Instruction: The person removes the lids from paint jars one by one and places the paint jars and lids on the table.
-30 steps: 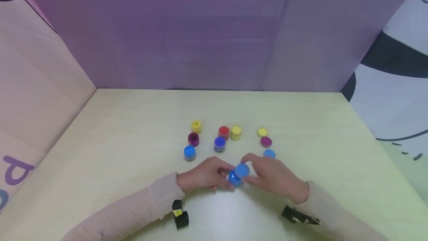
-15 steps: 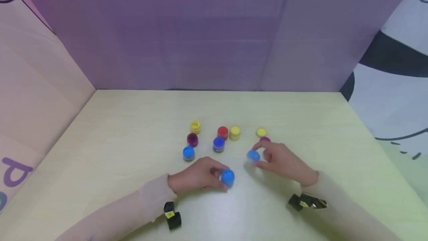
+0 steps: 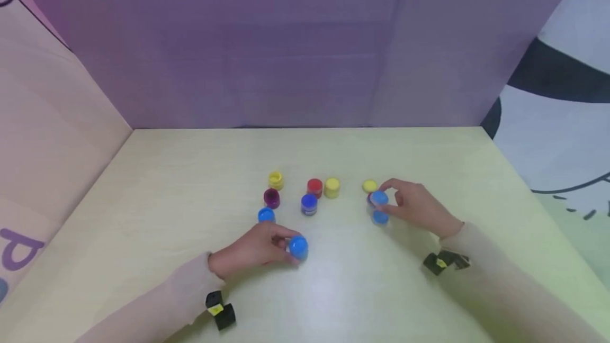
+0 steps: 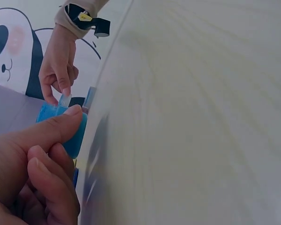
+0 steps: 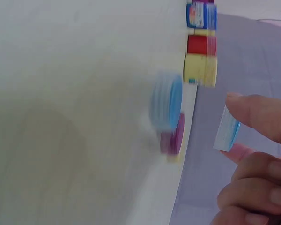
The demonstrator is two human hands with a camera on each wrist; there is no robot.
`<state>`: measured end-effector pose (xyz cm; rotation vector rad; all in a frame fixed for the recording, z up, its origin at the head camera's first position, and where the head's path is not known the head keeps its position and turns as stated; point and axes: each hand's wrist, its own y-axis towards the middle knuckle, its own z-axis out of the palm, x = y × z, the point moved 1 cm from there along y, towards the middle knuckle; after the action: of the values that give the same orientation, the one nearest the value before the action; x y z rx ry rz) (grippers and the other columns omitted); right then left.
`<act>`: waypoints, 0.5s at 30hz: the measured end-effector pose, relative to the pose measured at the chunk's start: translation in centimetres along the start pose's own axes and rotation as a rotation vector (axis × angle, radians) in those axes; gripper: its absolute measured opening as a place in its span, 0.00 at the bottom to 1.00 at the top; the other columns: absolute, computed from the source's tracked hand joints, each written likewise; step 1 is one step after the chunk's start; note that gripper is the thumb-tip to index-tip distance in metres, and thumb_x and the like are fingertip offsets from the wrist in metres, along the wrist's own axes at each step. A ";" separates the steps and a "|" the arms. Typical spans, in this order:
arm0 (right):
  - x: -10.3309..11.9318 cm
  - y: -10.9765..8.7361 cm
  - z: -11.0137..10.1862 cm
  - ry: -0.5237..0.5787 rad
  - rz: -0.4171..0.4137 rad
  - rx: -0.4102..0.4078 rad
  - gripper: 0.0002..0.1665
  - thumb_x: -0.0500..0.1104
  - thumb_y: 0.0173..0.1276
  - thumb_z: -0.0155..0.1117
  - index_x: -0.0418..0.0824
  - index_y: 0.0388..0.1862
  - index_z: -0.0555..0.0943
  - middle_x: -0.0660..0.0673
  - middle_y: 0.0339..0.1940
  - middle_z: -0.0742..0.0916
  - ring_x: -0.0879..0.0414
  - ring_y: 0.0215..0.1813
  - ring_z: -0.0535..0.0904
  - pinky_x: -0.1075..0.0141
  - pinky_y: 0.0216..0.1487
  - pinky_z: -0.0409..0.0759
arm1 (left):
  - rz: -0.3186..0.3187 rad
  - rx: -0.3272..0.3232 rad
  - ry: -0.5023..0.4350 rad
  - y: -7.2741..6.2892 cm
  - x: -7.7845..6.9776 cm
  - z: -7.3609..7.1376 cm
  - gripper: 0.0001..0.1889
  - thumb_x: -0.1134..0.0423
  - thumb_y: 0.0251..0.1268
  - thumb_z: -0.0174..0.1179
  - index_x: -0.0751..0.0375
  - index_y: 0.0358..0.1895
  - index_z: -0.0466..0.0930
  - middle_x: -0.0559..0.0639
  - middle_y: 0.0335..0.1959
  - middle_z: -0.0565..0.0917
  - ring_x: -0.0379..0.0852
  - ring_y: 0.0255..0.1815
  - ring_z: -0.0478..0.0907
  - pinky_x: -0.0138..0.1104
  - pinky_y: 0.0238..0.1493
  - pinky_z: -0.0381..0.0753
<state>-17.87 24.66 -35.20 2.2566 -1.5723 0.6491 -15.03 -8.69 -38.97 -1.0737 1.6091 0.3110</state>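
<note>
My left hand point(image 3: 254, 250) pinches a small blue paint jar point(image 3: 298, 247) between thumb and fingers; its lid is off. In the left wrist view the thumb lies across the jar point(image 4: 77, 140). My right hand point(image 3: 421, 208) pinches a light blue lid point(image 3: 379, 198) by its edge, above the lids at the right. The right wrist view shows this held lid point(image 5: 228, 129) off the table. Below it on the table lie another blue lid point(image 3: 380, 218), a purple lid point(image 5: 173, 136), mostly hidden in the head view, and a yellow lid point(image 3: 369, 186).
At the left stand an open yellow jar point(image 3: 275, 180), a purple jar point(image 3: 271, 198) and a blue jar point(image 3: 266, 215), partly behind my left hand. Lidded red point(image 3: 314, 188), yellow point(image 3: 332, 187) and dark blue point(image 3: 309, 204) jars stand mid-table. A purple wall rises behind the table point(image 3: 190, 173).
The blue lid has come away from the jar, and my right hand has carried it right and away from me to the other lids. My left hand has moved left with the jar.
</note>
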 end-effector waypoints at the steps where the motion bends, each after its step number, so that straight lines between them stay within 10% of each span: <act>1: -0.2 0.2 -0.1 -0.019 0.011 -0.001 0.21 0.45 0.61 0.68 0.39 0.51 0.76 0.53 0.14 0.67 0.60 0.18 0.62 0.69 0.19 0.62 | -0.001 -0.002 0.001 -0.2 0.2 -0.1 0.23 0.58 0.48 0.72 0.50 0.52 0.82 0.46 0.18 0.71 0.41 0.15 0.62 0.28 0.20 0.62; 15: -3.1 2.4 -1.1 -0.110 0.112 -0.003 0.23 0.45 0.62 0.66 0.35 0.53 0.75 0.48 0.19 0.76 0.55 0.25 0.67 0.65 0.27 0.65 | -0.003 -0.023 0.001 -2.0 2.2 -2.2 0.18 0.58 0.51 0.71 0.53 0.47 0.84 0.45 0.20 0.70 0.41 0.14 0.61 0.27 0.18 0.62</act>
<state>-21.25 26.86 -35.91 2.2504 -1.7606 0.5588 -14.86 -12.33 -39.53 -1.0939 1.6081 0.3282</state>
